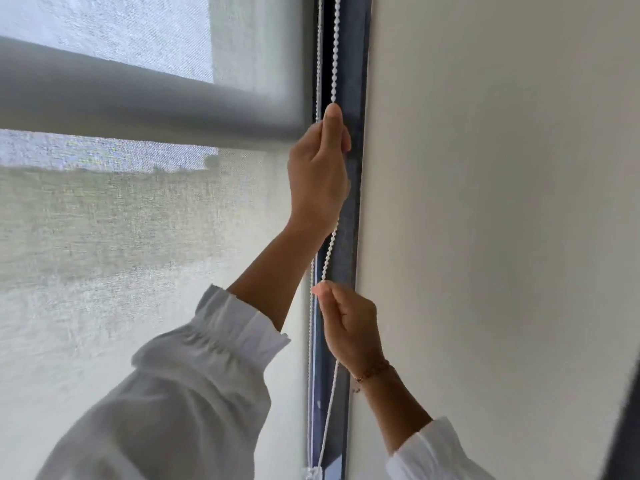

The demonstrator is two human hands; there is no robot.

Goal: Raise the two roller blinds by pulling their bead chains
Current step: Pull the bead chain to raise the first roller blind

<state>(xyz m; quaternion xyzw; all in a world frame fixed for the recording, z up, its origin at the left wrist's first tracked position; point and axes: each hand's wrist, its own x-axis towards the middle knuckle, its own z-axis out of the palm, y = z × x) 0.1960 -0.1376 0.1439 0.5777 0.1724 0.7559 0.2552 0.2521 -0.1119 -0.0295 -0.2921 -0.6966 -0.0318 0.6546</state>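
Now my left hand [318,174] pinches the bead chain [334,46] high up, fingers [333,116] clamped; my right hand [349,323] grips it just below. Beads look light, limp, slippery, so I'd pinch between beads. Blind hem [138,98] hangs left of my upper fingers.

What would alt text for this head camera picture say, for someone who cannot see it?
Two hands grip a white bead chain beside a window, the left hand high, the right hand below it. A grey roller blind's bottom bar hangs partway up, with a sheer blind behind it.
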